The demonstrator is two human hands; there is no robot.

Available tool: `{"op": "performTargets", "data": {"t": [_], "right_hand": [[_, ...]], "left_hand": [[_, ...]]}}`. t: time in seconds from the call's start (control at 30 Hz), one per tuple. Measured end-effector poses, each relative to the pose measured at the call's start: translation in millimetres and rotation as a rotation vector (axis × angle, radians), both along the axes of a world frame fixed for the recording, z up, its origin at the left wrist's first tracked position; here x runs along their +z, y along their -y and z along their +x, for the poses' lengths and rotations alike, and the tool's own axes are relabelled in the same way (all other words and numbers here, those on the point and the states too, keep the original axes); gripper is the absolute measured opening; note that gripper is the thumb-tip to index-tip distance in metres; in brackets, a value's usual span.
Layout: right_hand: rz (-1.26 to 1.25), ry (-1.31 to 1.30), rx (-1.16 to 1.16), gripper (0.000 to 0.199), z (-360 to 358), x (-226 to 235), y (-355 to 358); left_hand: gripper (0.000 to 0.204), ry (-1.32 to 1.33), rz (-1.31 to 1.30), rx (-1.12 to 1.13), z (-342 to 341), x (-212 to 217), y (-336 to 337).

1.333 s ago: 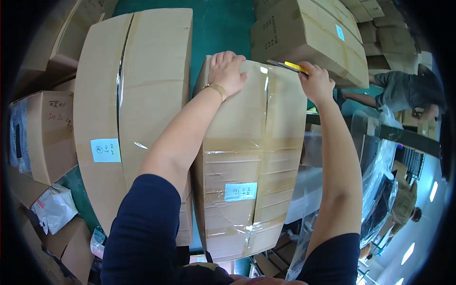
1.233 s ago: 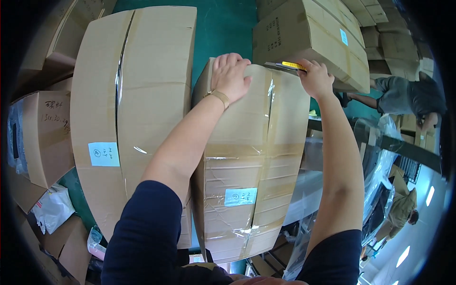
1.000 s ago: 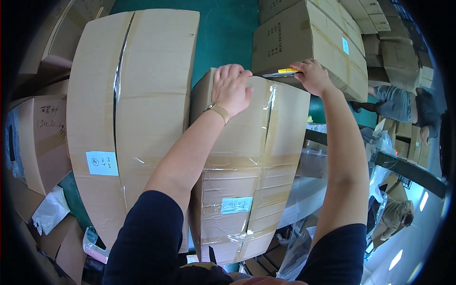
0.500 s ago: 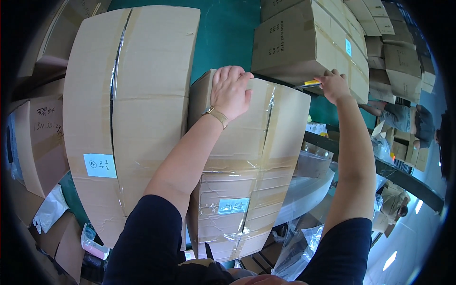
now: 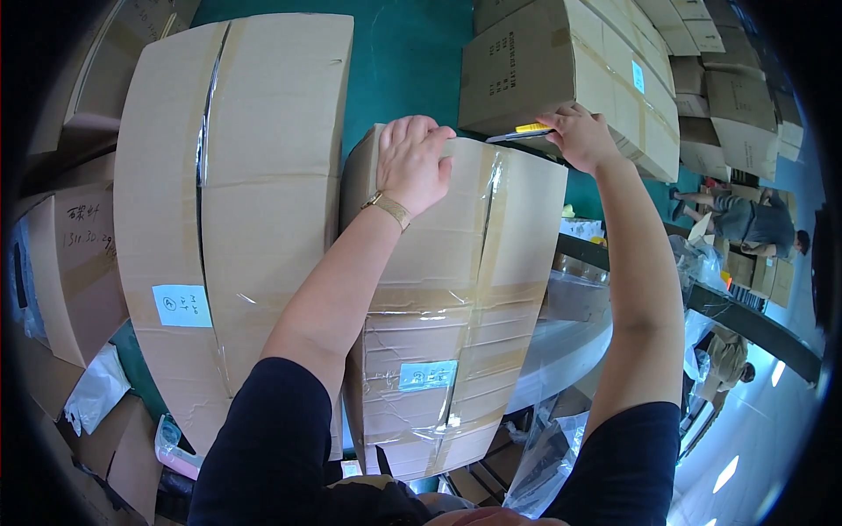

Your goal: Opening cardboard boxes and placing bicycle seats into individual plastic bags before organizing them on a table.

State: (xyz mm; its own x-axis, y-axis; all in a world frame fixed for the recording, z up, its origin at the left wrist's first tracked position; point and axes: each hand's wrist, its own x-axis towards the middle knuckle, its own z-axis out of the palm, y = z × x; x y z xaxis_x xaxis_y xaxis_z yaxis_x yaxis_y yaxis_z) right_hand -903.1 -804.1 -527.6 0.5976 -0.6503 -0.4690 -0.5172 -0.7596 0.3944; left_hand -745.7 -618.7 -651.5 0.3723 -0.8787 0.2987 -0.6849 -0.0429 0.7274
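Before me a cardboard carton (image 5: 430,263) is closed, with clear and tan tape down its seam (image 5: 493,188) and a pale blue label on its near part. My left hand (image 5: 414,162) rests on the carton's far left edge, fingers spread and thumb apart, holding nothing. In my right hand (image 5: 581,138) is a box cutter (image 5: 533,129) with a yellow handle, its blade pointing left. The blade is just at the carton's far edge, near the end of the taped seam; I cannot tell whether it touches the tape.
On the left stands a larger taped carton (image 5: 281,114). Another carton (image 5: 517,79) sits beyond the right hand, above a green floor (image 5: 403,70). Clear plastic (image 5: 553,456) lies at lower right. Stacked boxes and a person (image 5: 754,219) are farther right.
My right hand has moved left with the box cutter, bringing the blade closer to the seam. The left hand stays on the carton's edge. The view has shifted slightly.
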Motion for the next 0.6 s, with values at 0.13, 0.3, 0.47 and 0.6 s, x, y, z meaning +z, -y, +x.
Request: {"op": "performTargets", "data": {"t": [0.13, 0.3, 0.47, 0.6], "right_hand": [[-0.114, -0.279, -0.048, 0.035, -31.2, 14.5, 14.7], [-0.091, 0.027, -0.136, 0.034, -54.4, 14.6, 5.7], [0.093, 0.218, -0.076, 0.031, -9.2, 2.0, -13.4], [0.069, 0.034, -0.043, 0.034, -4.5, 1.4, -5.3]], "left_hand": [[0.031, -0.014, 0.007, -0.004, 0.5, 0.8, 0.7], [0.032, -0.014, -0.015, 0.005, 0.5, -0.1, 0.2], [0.028, -0.022, -0.024, 0.015, 0.6, -2.3, -0.1], [0.028, -0.027, -0.034, 0.009, 0.4, -2.8, 1.2]]}}
